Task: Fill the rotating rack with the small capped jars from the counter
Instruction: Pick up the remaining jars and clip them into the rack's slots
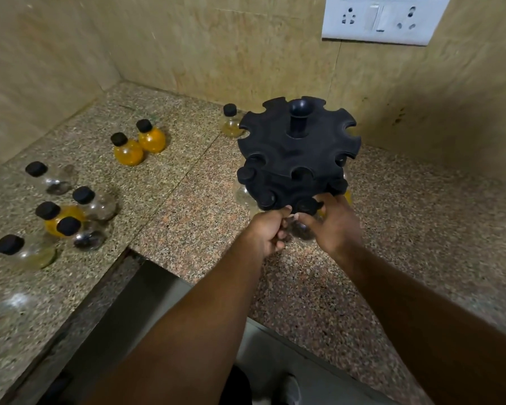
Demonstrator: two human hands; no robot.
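A black two-tier rotating rack (297,150) with notched slots and a centre knob stands on the speckled counter (187,206). Both hands meet at its lower front edge. My left hand (268,232) and my right hand (332,226) together hold a small clear jar with a black cap (304,207) at a lower slot. A few capped jars hang in the lower tier, such as the jar at the left side (246,182). Loose jars stand on the counter: two orange ones (139,143), one pale jar (231,119) behind the rack, and several at the left (67,217).
Beige tiled walls close the corner behind and to the left. A white switch and socket plate (383,17) is on the wall at the upper right. The counter steps inward at the front, with a drop to the floor (146,317) below my arms.
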